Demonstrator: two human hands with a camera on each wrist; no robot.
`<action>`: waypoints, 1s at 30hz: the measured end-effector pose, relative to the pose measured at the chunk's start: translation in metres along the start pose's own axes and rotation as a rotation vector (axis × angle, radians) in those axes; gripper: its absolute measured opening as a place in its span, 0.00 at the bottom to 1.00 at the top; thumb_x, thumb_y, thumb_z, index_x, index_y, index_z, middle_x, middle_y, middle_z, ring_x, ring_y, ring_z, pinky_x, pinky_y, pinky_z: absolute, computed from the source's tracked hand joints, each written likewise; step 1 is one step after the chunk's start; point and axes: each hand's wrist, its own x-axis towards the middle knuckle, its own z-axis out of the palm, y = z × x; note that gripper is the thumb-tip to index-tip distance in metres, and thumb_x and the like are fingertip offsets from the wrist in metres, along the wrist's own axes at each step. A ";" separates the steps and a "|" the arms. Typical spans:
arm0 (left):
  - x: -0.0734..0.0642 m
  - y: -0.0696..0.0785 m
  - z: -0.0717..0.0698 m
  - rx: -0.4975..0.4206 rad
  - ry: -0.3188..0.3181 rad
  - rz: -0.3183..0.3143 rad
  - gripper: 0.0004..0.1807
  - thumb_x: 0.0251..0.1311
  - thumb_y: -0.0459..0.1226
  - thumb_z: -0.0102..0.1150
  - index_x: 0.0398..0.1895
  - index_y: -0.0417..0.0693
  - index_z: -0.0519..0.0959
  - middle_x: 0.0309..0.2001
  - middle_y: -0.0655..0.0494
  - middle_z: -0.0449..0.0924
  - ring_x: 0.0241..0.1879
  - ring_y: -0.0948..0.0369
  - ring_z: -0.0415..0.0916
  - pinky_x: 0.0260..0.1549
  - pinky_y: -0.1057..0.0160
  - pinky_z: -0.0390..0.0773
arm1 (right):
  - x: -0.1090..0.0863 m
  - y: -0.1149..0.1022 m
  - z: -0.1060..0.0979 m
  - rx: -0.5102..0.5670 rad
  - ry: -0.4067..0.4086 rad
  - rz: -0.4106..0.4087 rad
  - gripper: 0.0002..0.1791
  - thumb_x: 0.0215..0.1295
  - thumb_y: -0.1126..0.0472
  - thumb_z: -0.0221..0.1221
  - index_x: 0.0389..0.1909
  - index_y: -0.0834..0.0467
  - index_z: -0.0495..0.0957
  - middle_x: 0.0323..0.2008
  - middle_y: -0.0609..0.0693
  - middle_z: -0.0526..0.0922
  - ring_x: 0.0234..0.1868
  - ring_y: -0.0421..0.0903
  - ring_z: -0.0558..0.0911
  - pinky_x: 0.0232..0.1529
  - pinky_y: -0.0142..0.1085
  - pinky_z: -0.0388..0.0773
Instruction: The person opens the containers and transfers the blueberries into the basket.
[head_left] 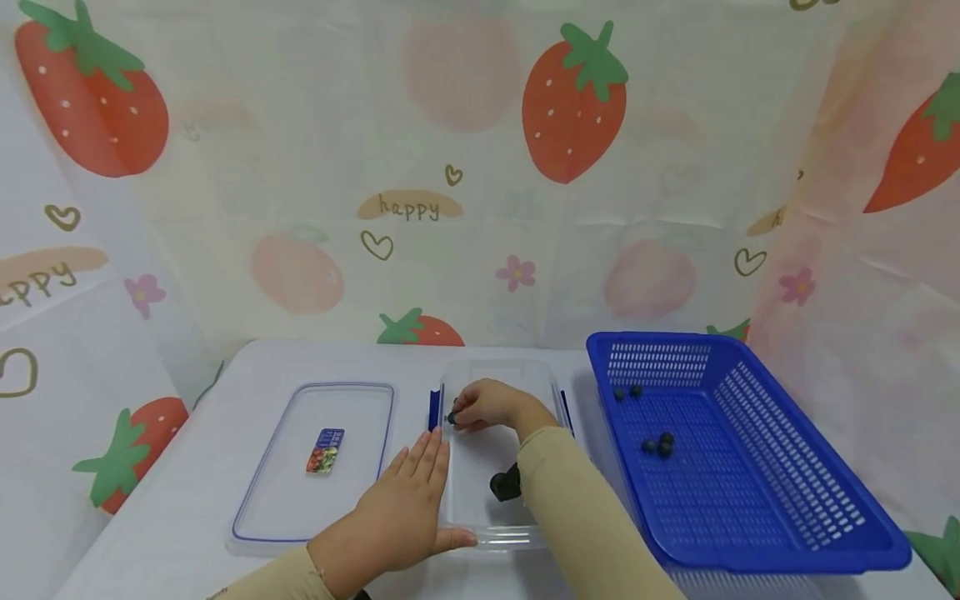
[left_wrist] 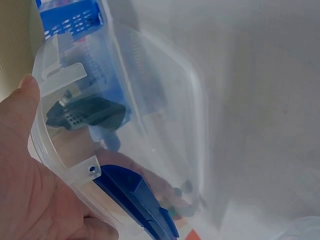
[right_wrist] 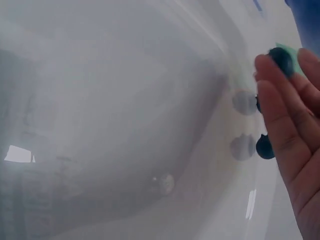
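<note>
My right hand (head_left: 487, 404) reaches into the clear plastic container (head_left: 480, 500), near its left wall. Between thumb and fingertips it pinches a dark blueberry (right_wrist: 281, 61). Just by those fingers, another blueberry (right_wrist: 265, 146) lies on the container floor, mirrored in the wall. My left hand (head_left: 405, 500) rests along the container's left front corner, fingers straight against the side and thumb over the front rim. Beside its fingers a dark blue latch (left_wrist: 132, 192) hangs open from the side.
At the right stands a blue perforated basket (head_left: 750, 550) with several blueberries (head_left: 665, 448) in it. A clear lid (head_left: 277, 500) with a blue seal and a colourful label (head_left: 326, 452) lies flat to the left. A strawberry-print cloth (head_left: 465, 183) hangs behind the white table.
</note>
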 end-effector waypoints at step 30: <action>0.004 0.002 0.004 -0.007 -0.009 -0.023 0.59 0.47 0.74 0.36 0.69 0.35 0.49 0.71 0.40 0.42 0.70 0.48 0.39 0.63 0.45 0.50 | -0.041 -0.041 -0.057 0.048 0.080 -0.181 0.06 0.59 0.67 0.59 0.37 0.63 0.75 0.35 0.55 0.82 0.41 0.51 0.83 0.40 0.35 0.79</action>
